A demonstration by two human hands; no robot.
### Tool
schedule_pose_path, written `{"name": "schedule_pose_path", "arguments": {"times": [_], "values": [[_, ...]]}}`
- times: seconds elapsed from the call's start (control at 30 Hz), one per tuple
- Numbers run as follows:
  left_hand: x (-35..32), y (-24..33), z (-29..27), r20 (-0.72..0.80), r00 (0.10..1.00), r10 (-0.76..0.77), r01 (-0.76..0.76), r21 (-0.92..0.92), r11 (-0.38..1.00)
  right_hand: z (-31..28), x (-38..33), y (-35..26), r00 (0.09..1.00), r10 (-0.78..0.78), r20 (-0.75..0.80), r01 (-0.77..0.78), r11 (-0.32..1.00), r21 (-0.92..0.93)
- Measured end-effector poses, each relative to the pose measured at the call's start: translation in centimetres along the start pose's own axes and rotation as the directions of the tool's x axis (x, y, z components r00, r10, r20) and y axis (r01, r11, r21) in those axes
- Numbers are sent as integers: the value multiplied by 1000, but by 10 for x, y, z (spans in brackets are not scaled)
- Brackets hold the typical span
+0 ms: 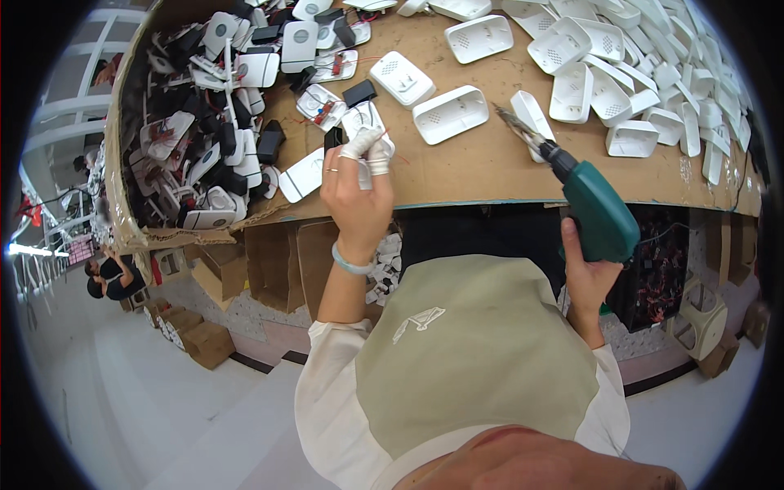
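My left hand [357, 192], its thumb and a finger wrapped in white covers, is closed at the tips on a small white plastic cover [363, 120] with thin red wire beside it. A black block [359, 93] lies at that cover's far edge. In my right hand [590, 273] is a green power screwdriver [600, 211], its long metal bit [518, 128] pointing far left over the table. Under the bit lies a narrow white plastic shell [531, 114]. An open white shell [451, 115] and a white housing with a round grille [403, 79] lie between my hands.
A cardboard-covered table [474, 181] carries everything. At left is a taped cardboard bin [122, 196] with a heap of white and black wired units [220, 122]. White shells [604, 73] pile up at the far right. Below stand open boxes [273, 265] and a plastic stool [701, 318].
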State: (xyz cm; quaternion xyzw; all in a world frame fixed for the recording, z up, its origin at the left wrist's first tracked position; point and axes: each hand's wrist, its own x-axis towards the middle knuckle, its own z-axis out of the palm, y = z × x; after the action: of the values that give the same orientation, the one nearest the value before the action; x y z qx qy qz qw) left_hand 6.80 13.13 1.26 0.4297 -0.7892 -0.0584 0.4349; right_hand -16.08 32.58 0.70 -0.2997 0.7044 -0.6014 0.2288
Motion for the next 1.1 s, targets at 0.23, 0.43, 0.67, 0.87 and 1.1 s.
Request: {"name": "schedule_pose_path", "arguments": {"times": [0.23, 0.43, 0.67, 0.87, 1.1], "values": [[-4, 32, 63, 271, 962, -35, -19, 194, 981, 21, 11, 15, 991, -111, 73, 114, 993, -37], [14, 44, 73, 209, 972, 106, -153, 221, 963, 24, 18, 17, 984, -159, 77, 166, 982, -92], [14, 33, 87, 264, 964, 17, -68, 187, 980, 32, 30, 15, 954, -257, 154, 282, 943, -174], [19, 36, 84, 310, 950, -32, -15, 151, 988, 37, 31, 16, 960, -233, 157, 258, 953, -159], [22, 34, 85, 340, 940, -42, -15, 164, 986, 39, 36, 15, 955, -247, 166, 274, 948, -163]]}}
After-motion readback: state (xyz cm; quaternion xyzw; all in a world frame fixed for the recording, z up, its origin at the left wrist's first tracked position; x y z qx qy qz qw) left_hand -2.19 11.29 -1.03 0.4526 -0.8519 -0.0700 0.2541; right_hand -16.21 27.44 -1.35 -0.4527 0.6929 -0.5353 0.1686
